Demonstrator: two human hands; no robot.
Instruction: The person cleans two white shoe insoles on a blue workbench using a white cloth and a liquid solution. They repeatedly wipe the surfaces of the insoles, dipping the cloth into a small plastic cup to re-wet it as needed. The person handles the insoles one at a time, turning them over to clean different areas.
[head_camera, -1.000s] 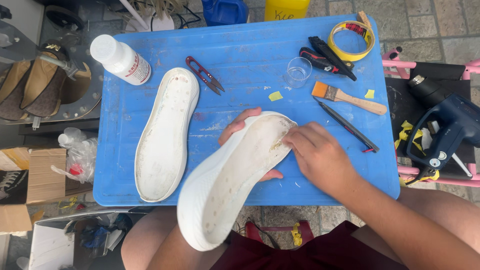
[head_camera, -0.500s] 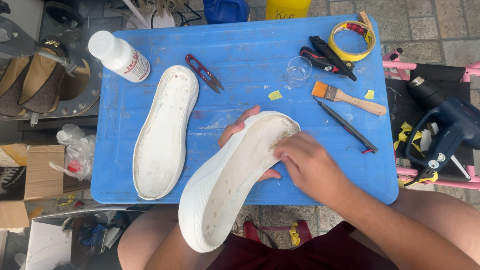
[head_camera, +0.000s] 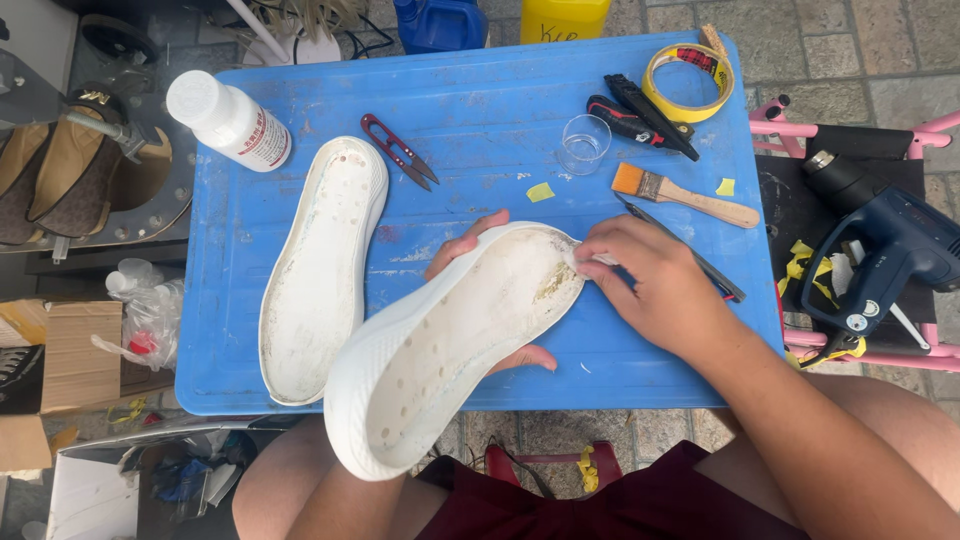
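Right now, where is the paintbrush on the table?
In the head view the paintbrush lies on the right part of the blue table, just beyond the right hand, between the clear cup and a yellow scrap.

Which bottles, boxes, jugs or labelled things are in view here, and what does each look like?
White bottle: lying at the table's far left corner, white cap, red-printed label.
Yellow jug: beyond the table's far edge, dark handwriting.
Blue jug: left of the yellow one.
Cardboard box: on the floor left, brown, open.
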